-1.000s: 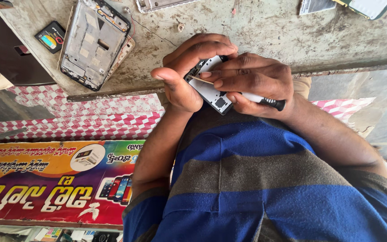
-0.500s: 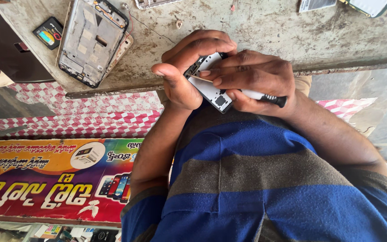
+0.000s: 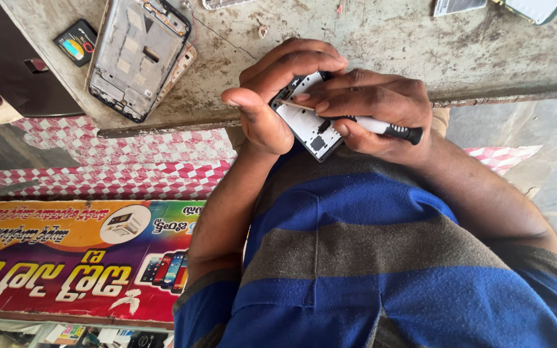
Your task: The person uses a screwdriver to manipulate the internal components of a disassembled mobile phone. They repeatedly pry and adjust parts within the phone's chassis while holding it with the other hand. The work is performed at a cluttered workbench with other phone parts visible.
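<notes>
Left hand (image 3: 272, 96) fingers grip phone part (image 3: 307, 125); right hand (image 3: 375, 106) fingers clasp screwdriver (image 3: 381, 127); scuffed grey worktop (image 3: 388, 38), colourful banner (image 3: 78, 258).

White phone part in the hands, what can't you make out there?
Head view: white flat phone part, mostly covered by left hand and right hand.
Head view: black-and-white screwdriver, shaft hidden under right fingers.
Head view: grey metal phone frame, top cut by picture edge.

phone frame (image 3: 138, 57) on bench (image 3: 381, 32) | small phone (image 3: 309, 121) between left hand (image 3: 272, 96), right hand (image 3: 372, 106)
</notes>
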